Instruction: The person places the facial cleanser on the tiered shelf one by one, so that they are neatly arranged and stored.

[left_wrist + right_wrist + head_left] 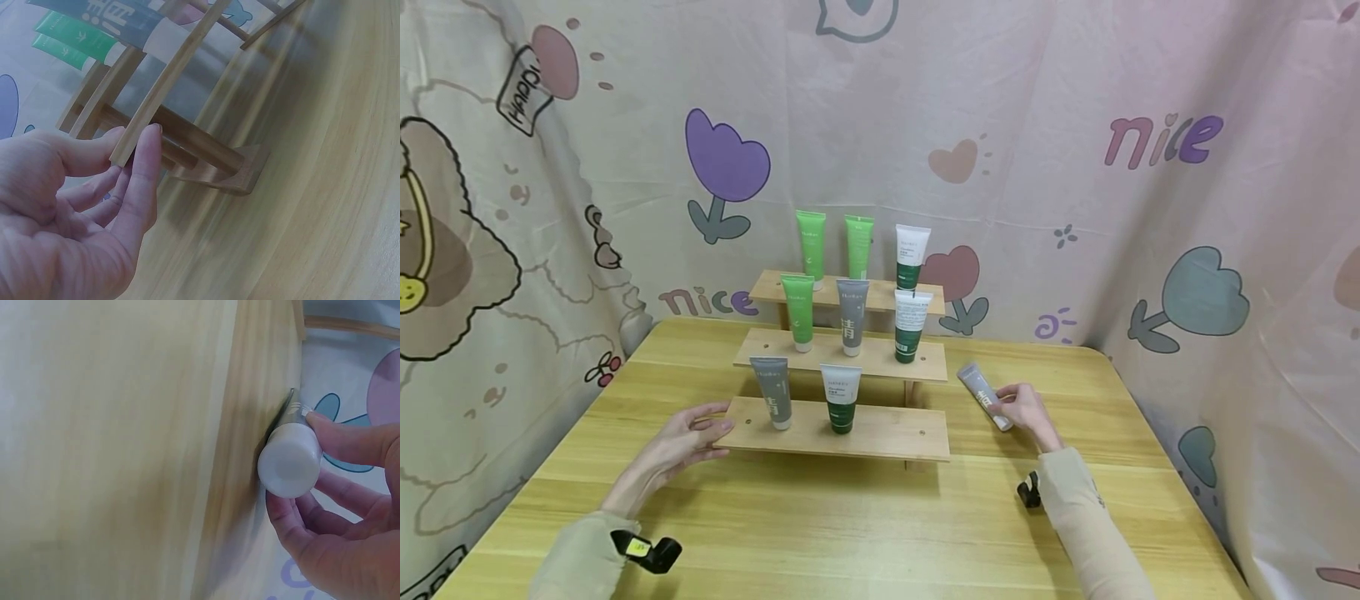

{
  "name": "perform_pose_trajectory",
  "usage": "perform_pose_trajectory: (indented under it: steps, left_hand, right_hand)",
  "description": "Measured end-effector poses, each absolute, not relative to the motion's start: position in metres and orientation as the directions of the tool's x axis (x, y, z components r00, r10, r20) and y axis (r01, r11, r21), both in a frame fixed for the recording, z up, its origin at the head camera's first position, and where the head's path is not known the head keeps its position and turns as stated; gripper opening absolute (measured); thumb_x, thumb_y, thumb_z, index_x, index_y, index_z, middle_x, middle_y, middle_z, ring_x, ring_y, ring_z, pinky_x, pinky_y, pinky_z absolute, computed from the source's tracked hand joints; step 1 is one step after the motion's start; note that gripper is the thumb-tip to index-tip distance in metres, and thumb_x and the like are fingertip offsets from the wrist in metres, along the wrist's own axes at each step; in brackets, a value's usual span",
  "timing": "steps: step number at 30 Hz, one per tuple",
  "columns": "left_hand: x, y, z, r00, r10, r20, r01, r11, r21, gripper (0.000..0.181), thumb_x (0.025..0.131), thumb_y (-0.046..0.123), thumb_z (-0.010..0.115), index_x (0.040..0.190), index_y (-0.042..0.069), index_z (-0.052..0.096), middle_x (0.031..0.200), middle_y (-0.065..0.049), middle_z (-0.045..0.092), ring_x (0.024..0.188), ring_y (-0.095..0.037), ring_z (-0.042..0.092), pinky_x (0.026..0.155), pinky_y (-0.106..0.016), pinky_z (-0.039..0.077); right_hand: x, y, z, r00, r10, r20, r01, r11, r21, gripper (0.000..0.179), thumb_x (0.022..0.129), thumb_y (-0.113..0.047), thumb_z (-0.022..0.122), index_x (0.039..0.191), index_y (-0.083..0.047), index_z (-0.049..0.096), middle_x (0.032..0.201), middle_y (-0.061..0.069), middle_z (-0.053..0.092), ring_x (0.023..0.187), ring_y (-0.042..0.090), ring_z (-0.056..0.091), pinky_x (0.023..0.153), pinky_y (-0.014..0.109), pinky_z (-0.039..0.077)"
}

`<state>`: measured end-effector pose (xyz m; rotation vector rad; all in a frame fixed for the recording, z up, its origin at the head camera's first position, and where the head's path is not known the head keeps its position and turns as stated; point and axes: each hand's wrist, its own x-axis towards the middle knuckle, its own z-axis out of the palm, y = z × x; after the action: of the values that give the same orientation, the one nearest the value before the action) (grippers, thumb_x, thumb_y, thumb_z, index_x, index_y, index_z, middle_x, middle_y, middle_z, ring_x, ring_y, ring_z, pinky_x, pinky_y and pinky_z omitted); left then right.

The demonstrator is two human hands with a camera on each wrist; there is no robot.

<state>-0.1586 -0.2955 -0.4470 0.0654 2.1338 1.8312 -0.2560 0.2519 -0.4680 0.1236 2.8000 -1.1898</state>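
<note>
At the left end of a three-tier wooden display stand [880, 435], my left hand [681, 442] pinches the lowest board between thumb and fingers. The left wrist view shows the board's edge [165, 90] between them. To the right of the stand, my right hand [1024, 411] grips a grey squeeze tube [974, 383] near its capped end. Its white cap [289, 464] faces the right wrist camera, with the thumb on one side and fingers curled beneath. On the lowest board stand a grey tube [775, 396] and a white-and-green tube [841, 392].
The middle board holds a green tube [800, 308], a grey tube [852, 312] and a white-and-green tube [911, 321]. Two green tubes [812, 242] and another white-and-green tube [912, 246] stand on top. A printed curtain [1030, 83] hangs behind the wooden table [850, 533].
</note>
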Motion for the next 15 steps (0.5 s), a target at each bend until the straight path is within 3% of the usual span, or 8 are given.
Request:
perform_pose_trajectory:
  steps: [9,15]
  left_hand:
    - [-0.1585,-0.2955,-0.4459,-0.945,0.242,-0.219,-0.179,0.176,0.968,0.072,0.105,0.019,0.054,0.154,-0.015,0.013,0.151,-0.045,0.026,0.099,-0.003,0.063,0.089,-0.027,0.062]
    - [-0.1583,-0.2956,-0.4463,-0.945,0.242,-0.220,-0.179,0.178,0.968,0.072,0.105,0.018,0.054,0.154,-0.015,0.013,0.151,-0.045,0.026,0.100,-0.003,0.062,0.089,-0.027,0.062]
  right_hand:
    - [-0.2509,0.2521,-0.4673,-0.992,0.052,-0.116,0.123,0.604,-0.787,0.045,0.082,-0.001,0.073,0.120,0.019,0.060,0.111,0.035,0.066,0.086,0.025,0.064,0.066,0.020,0.054]
    - [-0.2480,0.2520,-0.4653,-0.992,0.056,-0.112,0.124,0.585,-0.801,0.044,0.083,-0.001,0.072,0.121,0.019,0.060,0.111,0.035,0.066,0.090,0.026,0.064,0.067,0.019,0.053]
